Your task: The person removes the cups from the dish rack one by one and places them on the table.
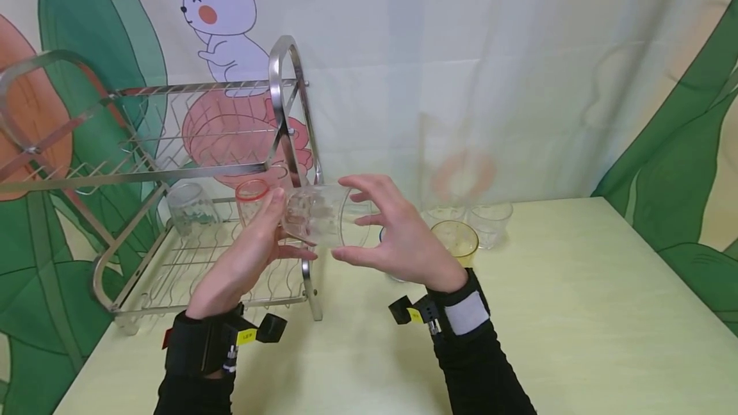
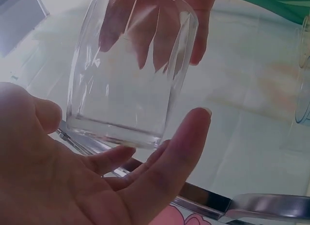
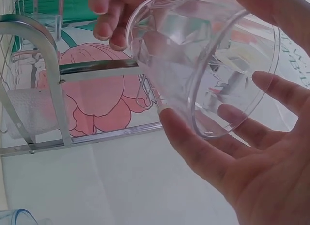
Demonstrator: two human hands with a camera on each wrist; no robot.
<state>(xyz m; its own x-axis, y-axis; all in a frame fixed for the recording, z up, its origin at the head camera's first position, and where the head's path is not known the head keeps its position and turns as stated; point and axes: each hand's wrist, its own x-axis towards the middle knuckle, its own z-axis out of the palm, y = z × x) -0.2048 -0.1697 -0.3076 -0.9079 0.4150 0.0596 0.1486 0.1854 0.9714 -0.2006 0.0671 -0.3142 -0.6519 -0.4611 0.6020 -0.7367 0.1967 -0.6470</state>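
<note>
Head view shows a printed backdrop cloth with a cartoon rabbit and broad green leaves hanging behind a pale yellow-green bench. On the bench's left part stands a two-tier steel dish rack; its lower tier carries a clear glass and, just beside it, a red-rimmed cup. Right of the hands, near the cloth, sit a yellow-tinted cup and a clear cup, close together.

Between the two hands, held above the bench at the rack's right end, is a clear plastic tumbler tipped on its side. It is see-through, smooth-walled, slightly flared toward the mouth, with a thicker flat base. The base faces the left hand, whose grip curls loosely about that end, thumb on the wall. The mouth faces the right hand, whose grip cups the rim, fingertips spread round it. Both wrists wear black bands over dark sleeves.
</note>
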